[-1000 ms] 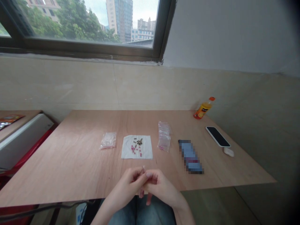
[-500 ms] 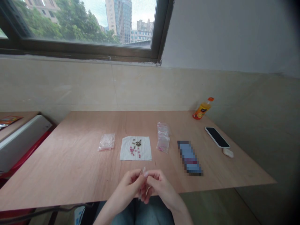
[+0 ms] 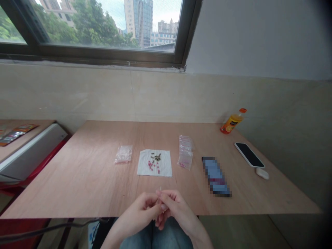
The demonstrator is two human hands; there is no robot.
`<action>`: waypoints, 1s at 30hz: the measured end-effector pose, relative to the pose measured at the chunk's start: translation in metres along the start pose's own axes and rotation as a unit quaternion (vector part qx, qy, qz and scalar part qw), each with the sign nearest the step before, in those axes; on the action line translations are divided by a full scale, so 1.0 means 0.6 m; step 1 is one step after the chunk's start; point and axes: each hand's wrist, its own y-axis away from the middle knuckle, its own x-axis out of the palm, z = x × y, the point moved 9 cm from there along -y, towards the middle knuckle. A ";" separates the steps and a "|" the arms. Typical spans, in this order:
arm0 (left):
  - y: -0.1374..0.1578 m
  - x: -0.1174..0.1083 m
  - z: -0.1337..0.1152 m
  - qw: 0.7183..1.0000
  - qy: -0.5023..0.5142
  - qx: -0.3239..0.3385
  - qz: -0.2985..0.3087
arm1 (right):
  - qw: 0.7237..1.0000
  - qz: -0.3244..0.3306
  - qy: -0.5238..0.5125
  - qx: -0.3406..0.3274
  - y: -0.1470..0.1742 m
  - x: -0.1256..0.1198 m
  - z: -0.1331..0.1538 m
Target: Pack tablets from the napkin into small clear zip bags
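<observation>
1. Wood-grained table (image 3: 77, 186): supports the items listed below; its far edge runs along the wall (image 3: 109, 93).
2. Left hand (image 3: 145, 209): positioned at the middle of the table's near edge, fingers curled, thumb and fingertips pinching a small clear piece (image 3: 160, 189).
3. Right hand (image 3: 177, 207): meets the left hand and pinches the same piece. Only its tip projects above the fingers; the remainder is hidden. Contact between hands and table: cannot tell.
4. White sheet (image 3: 141, 171): lies flat beyond the hands, midway between near and far edges. It carries dark capsules (image 3: 157, 158) toward its far edge and pink capsules (image 3: 150, 165) nearer its near edge.
5. Clear bags: one stack (image 3: 123, 154) left of the sheet; one overlapping row (image 3: 185, 148) right of it, pink pieces visible at the row's near end.
6. Dark device (image 3: 216, 178): right of the row, screen pixelated.
7. White-edged phone (image 3: 249, 155): along the right edge, white case (image 3: 262, 173) at its near end.
8. Orange-capped bottle (image 3: 231, 123): stands near the far right corner.
</observation>
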 end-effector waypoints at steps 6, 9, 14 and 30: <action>0.014 0.007 -0.019 0.999 0.013 -0.014 0.049 | 0.999 0.024 0.026 -0.002 0.011 0.002 0.003; 0.016 0.006 -0.018 0.998 0.000 -0.025 0.061 | 0.999 0.031 0.025 0.013 0.014 0.004 0.001; 0.011 -0.007 -0.003 0.999 0.026 -0.032 0.027 | 0.998 0.050 0.030 0.024 0.020 0.019 0.002; 0.002 -0.021 -0.010 0.996 0.084 -0.006 -0.039 | 0.998 0.052 -0.010 -0.020 0.026 0.019 0.033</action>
